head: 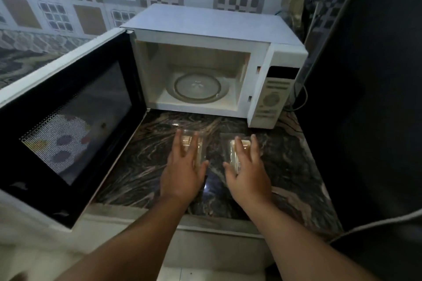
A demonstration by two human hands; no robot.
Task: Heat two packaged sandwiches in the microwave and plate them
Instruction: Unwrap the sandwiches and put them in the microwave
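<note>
2 clear plastic sandwich packs lie side by side, apart, on the dark marbled tabletop (146,166) before the white microwave (214,70): the left pack (201,143) and the right pack (244,143), pale bread visible inside. The microwave's door (68,121) is swung wide open, its glass turntable (197,86) bare.

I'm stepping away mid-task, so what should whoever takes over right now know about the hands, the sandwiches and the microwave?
Left hand: open, fingers spread over the left packaged sandwich; grasp not closed.
Right hand: open over the right packaged sandwich, same.
Both packs lie side by side on the marble counter, in front of the microwave.
Done: microwave door swung wide open, turntable bare.
Left: load both packs, shut door, heat, plate. No plate in view.
</note>
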